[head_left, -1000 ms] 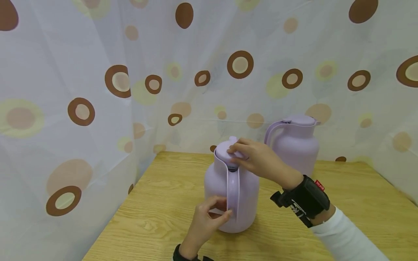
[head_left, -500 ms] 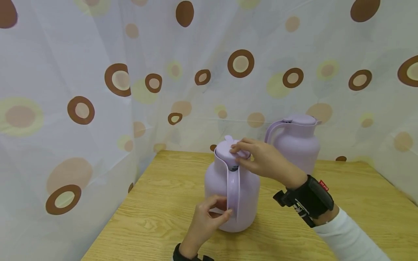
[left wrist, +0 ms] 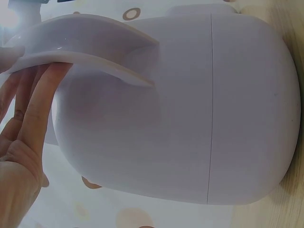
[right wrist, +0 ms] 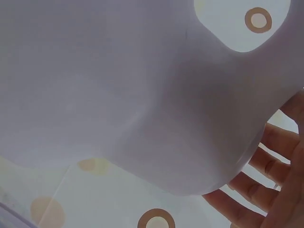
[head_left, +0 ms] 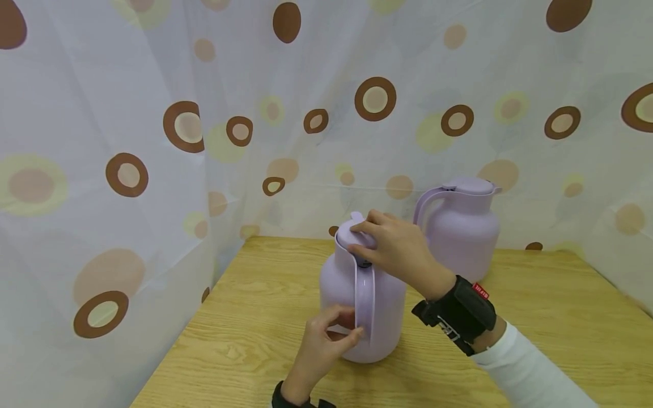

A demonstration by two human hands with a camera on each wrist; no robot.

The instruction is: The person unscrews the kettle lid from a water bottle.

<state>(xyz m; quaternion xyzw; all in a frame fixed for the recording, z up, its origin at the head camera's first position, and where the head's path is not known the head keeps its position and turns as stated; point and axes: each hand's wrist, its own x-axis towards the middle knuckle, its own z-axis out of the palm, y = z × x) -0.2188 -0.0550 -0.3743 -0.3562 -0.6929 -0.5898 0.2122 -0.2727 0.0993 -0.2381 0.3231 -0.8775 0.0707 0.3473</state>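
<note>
A lilac vacuum jug point(head_left: 388, 317) stands upright on the table, its handle point(head_left: 364, 300) facing me. My left hand point(head_left: 321, 345) pinches that handle low down, thumb on one side and fingers on the other; the left wrist view shows the fingers point(left wrist: 38, 99) against the handle's edge. Over the top of the jug, my right hand point(head_left: 398, 249) grips the round lilac lid point(head_left: 347, 231), covering its right part. A small tab point(head_left: 357, 216) sticks up at the lid's far edge. In the right wrist view the fingers point(right wrist: 254, 187) are spread along the jug's upper rim.
A second lilac jug point(head_left: 464, 232), lid on, stands behind and to the right, near my right forearm. Both jugs are on a wood-grain table point(head_left: 245, 317). A spotted curtain point(head_left: 316, 68) closes off the back and sides.
The lid's tab has turned slightly left since the first frame. My right hand then shifted left over the lid, its wrist drawing closer. My left hand and the jug body stayed put.
</note>
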